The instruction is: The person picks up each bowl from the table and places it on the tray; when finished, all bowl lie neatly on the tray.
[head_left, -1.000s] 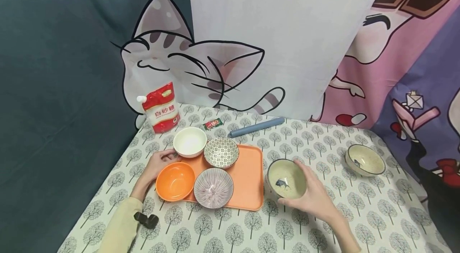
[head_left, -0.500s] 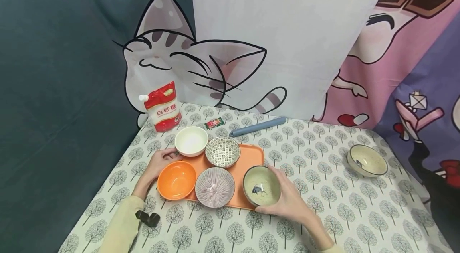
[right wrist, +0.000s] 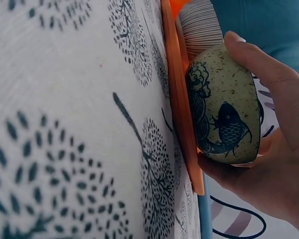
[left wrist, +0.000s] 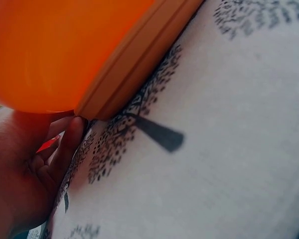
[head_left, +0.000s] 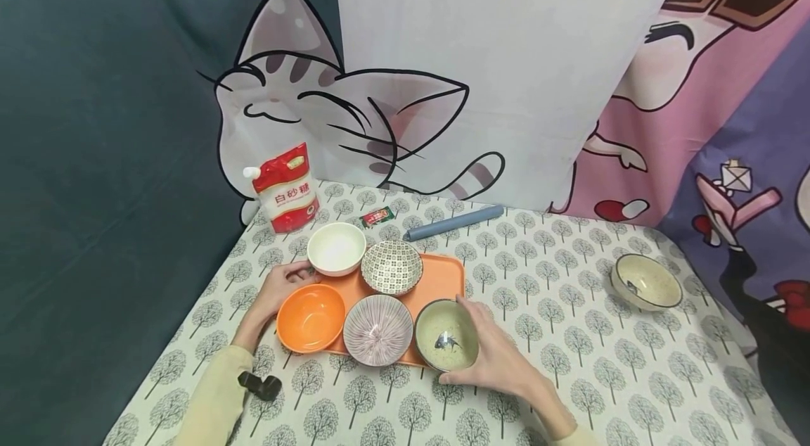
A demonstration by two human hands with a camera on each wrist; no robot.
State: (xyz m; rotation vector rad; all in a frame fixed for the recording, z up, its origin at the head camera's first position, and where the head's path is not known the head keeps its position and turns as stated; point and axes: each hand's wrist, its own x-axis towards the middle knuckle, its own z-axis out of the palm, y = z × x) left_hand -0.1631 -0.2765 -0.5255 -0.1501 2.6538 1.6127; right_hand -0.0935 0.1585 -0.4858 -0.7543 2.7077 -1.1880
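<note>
My right hand (head_left: 493, 354) grips a beige bowl with a blue fish (head_left: 446, 344) by its side, thumb and fingers spread around it. In the right wrist view this bowl (right wrist: 222, 114) sits at the edge of the orange tray (head_left: 443, 277), next to a purple-striped bowl (head_left: 377, 330). My left hand (head_left: 286, 285) holds the tray's left edge, between an orange bowl (head_left: 311, 319) and a white bowl (head_left: 337, 250). The left wrist view has the fingers at the tray's rim (left wrist: 124, 64), partly hidden under the orange bowl. A patterned bowl (head_left: 391, 268) also stands on the tray.
A second beige bowl (head_left: 646, 282) stands far right on the tree-print tablecloth (head_left: 544, 249). Behind the tray lie a blue-grey stick (head_left: 453, 223) and a small green-red packet (head_left: 377, 217). A red-and-white sugar bag (head_left: 286, 189) stands at the back left.
My right hand has brought the beige bowl leftward from the tablecloth onto the tray's right front part, beside the striped bowl. The left hand has stayed at the tray's edge.
</note>
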